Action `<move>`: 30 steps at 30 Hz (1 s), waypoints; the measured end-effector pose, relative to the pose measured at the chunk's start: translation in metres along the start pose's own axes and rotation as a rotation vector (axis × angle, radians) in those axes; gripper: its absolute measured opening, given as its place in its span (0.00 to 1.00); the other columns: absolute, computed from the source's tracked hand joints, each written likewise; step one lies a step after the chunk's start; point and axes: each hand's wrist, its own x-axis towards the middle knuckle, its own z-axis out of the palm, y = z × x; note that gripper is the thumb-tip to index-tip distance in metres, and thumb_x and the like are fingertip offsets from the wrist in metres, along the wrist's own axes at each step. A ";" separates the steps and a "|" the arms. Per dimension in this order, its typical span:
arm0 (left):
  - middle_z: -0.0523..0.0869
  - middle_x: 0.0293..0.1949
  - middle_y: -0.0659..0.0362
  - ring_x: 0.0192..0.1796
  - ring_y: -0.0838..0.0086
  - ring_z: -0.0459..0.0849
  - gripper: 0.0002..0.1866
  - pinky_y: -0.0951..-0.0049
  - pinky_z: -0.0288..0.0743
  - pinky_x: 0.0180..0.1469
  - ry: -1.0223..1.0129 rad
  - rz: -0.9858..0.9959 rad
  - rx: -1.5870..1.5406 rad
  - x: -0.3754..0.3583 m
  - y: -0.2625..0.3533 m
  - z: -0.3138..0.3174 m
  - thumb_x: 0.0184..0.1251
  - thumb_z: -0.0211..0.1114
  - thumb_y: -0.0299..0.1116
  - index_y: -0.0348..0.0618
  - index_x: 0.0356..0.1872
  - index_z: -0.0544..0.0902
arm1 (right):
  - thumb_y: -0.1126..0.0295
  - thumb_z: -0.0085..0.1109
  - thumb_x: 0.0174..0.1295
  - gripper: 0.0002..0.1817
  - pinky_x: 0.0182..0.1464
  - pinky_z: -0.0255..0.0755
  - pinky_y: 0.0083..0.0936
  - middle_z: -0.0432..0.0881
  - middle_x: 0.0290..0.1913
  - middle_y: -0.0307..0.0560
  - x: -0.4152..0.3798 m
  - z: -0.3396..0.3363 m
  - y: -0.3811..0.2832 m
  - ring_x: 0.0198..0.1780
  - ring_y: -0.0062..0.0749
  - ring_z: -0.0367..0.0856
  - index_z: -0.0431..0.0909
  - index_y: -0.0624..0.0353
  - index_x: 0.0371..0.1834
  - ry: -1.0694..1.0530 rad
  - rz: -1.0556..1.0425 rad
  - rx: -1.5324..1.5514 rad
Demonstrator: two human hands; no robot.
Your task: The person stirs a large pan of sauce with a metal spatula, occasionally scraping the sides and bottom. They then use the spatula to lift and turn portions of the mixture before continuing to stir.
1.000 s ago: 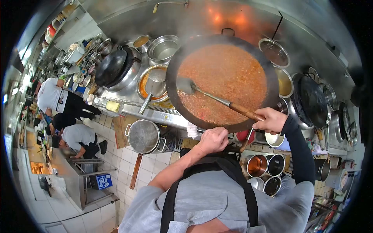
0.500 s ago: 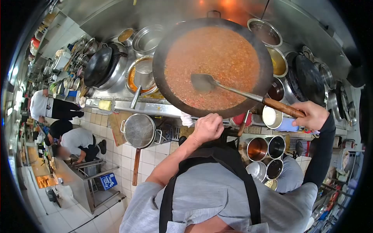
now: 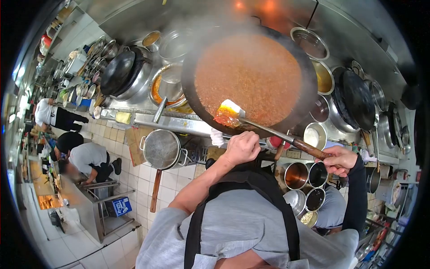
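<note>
A large black wok (image 3: 188, 86) is filled with steaming reddish-brown minced sauce (image 3: 251, 76). My left hand (image 3: 242, 147) is closed at the wok's near rim, apparently gripping it; its exact hold is hidden. Beside that hand hangs a white cloth (image 3: 217, 137). In my right hand (image 3: 340, 161), to the right of the wok, is the wooden handle of a long wok spatula (image 3: 286, 137). The spatula's metal blade is at the near inner edge of the wok, with oily red sauce on it, tilted and shining in the light.
Left of the wok stand a pot (image 3: 155, 85) of orange oil with a strainer and a lidded black wok (image 3: 117, 71). Below is a sieve (image 3: 161, 149) on a pot. Several sauce pots (image 3: 296, 175) stand at right. Co-workers (image 3: 88, 158) are at far left.
The spatula blade has moved from the middle of the sauce to the near edge and turned, lifting some sauce. My right hand has come down and left. My left hand stays at the rim.
</note>
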 end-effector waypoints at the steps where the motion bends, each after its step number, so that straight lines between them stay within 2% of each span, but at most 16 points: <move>1: 0.83 0.32 0.54 0.36 0.54 0.89 0.11 0.52 0.84 0.36 -0.003 -0.007 0.000 -0.001 0.000 0.001 0.62 0.75 0.27 0.44 0.35 0.78 | 0.68 0.66 0.87 0.22 0.19 0.54 0.16 0.74 0.29 0.36 0.004 0.003 0.000 0.20 0.10 0.61 0.80 0.64 0.78 -0.021 -0.006 0.025; 5: 0.82 0.32 0.53 0.36 0.54 0.89 0.10 0.52 0.84 0.36 0.000 -0.011 0.006 -0.001 0.000 0.001 0.63 0.75 0.27 0.44 0.35 0.78 | 0.67 0.66 0.87 0.21 0.18 0.54 0.16 0.74 0.28 0.36 0.021 0.036 -0.018 0.19 0.11 0.62 0.80 0.64 0.77 0.015 -0.016 -0.029; 8: 0.83 0.29 0.55 0.32 0.55 0.88 0.13 0.55 0.82 0.34 0.015 0.005 0.007 0.003 0.002 -0.003 0.70 0.79 0.27 0.45 0.32 0.80 | 0.66 0.66 0.87 0.19 0.18 0.57 0.17 0.75 0.29 0.35 0.044 0.035 -0.017 0.19 0.11 0.64 0.80 0.62 0.73 -0.006 -0.057 -0.066; 11: 0.84 0.30 0.55 0.32 0.55 0.88 0.12 0.54 0.82 0.34 0.024 0.009 0.010 0.002 0.000 -0.001 0.70 0.78 0.28 0.45 0.33 0.80 | 0.64 0.66 0.88 0.16 0.16 0.61 0.17 0.76 0.28 0.31 0.054 0.049 -0.032 0.18 0.10 0.68 0.79 0.59 0.68 -0.047 -0.103 -0.084; 14: 0.84 0.30 0.55 0.33 0.54 0.89 0.11 0.54 0.82 0.34 0.015 -0.001 0.006 0.000 -0.001 -0.001 0.70 0.78 0.28 0.45 0.34 0.80 | 0.65 0.67 0.87 0.14 0.16 0.63 0.18 0.76 0.29 0.30 0.050 0.072 -0.051 0.18 0.11 0.69 0.80 0.59 0.67 0.053 -0.126 -0.246; 17: 0.84 0.30 0.55 0.33 0.54 0.89 0.11 0.53 0.82 0.35 0.013 -0.001 0.006 0.000 0.000 -0.001 0.70 0.78 0.28 0.45 0.34 0.81 | 0.66 0.69 0.85 0.11 0.14 0.67 0.21 0.77 0.28 0.34 0.055 0.078 -0.054 0.17 0.14 0.70 0.80 0.61 0.59 0.096 -0.195 -0.351; 23: 0.85 0.31 0.56 0.34 0.55 0.90 0.10 0.54 0.84 0.35 -0.005 0.000 0.005 0.000 -0.001 -0.003 0.64 0.76 0.26 0.46 0.35 0.81 | 0.67 0.71 0.84 0.10 0.13 0.65 0.21 0.78 0.28 0.34 0.056 0.081 -0.058 0.15 0.14 0.70 0.80 0.60 0.54 0.168 -0.221 -0.451; 26: 0.85 0.32 0.56 0.35 0.55 0.90 0.09 0.55 0.84 0.36 -0.007 -0.001 0.015 -0.002 -0.003 -0.001 0.62 0.76 0.26 0.46 0.36 0.81 | 0.66 0.76 0.80 0.15 0.22 0.73 0.27 0.77 0.28 0.36 0.046 0.086 -0.066 0.21 0.19 0.78 0.82 0.64 0.56 0.228 -0.202 -0.529; 29: 0.86 0.32 0.56 0.36 0.55 0.91 0.09 0.55 0.85 0.36 -0.012 -0.002 0.012 -0.001 -0.002 -0.003 0.62 0.76 0.26 0.46 0.36 0.82 | 0.68 0.80 0.72 0.23 0.39 0.82 0.43 0.82 0.30 0.50 0.057 0.063 -0.050 0.33 0.42 0.89 0.85 0.65 0.64 0.386 -0.649 -1.030; 30: 0.86 0.33 0.56 0.36 0.55 0.91 0.09 0.55 0.85 0.36 -0.009 -0.001 0.010 -0.001 -0.001 -0.004 0.62 0.76 0.26 0.46 0.36 0.82 | 0.68 0.81 0.70 0.25 0.43 0.81 0.45 0.83 0.32 0.54 0.055 0.062 -0.052 0.37 0.47 0.89 0.86 0.64 0.66 0.435 -0.626 -1.063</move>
